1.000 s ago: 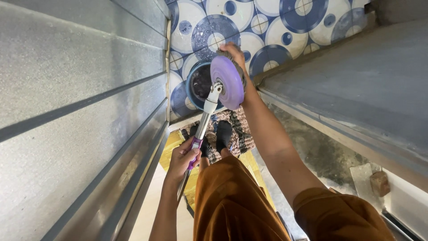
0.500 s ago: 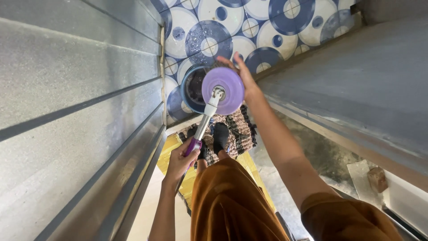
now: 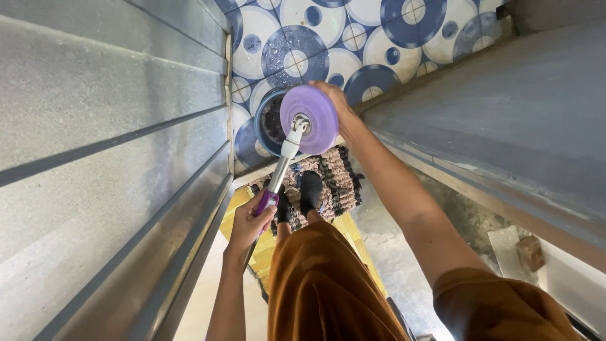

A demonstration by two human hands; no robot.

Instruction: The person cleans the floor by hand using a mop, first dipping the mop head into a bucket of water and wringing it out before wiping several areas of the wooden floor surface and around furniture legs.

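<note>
Compared with the picture of one second ago, the purple mop head (image 3: 309, 120) has moved a little to the left and lower in the view, and it now covers more of the dark round bucket (image 3: 270, 123) that stands behind it on the patterned blue and white floor tiles (image 3: 379, 44). Both hands keep their grip as before. The right hand (image 3: 334, 101) is on the far rim of the disc; its fingers are curved around the edge and hold it, though most of them are hidden behind the disc, so I cannot tell how tightly. The left hand (image 3: 252, 218) is closed around the mop handle (image 3: 281, 167), at the purple sleeve just below the silver part, with the thumb on top. This two-point hold seems chosen to steady the disc: one hand fixes the pole, the other controls the head, which is tilted with its flat face toward the camera. The joint of the pole sits on the near side of the right fingers, at the middle of the disc. Beyond the left fingers lies a striped brown doormat (image 3: 328, 180), where the person's feet in dark footwear (image 3: 309, 192) stand. A grey corrugated metal sheet (image 3: 107, 145) rises close beside the left hand, and a grey concrete wall (image 3: 505, 107) runs along the right arm.
</note>
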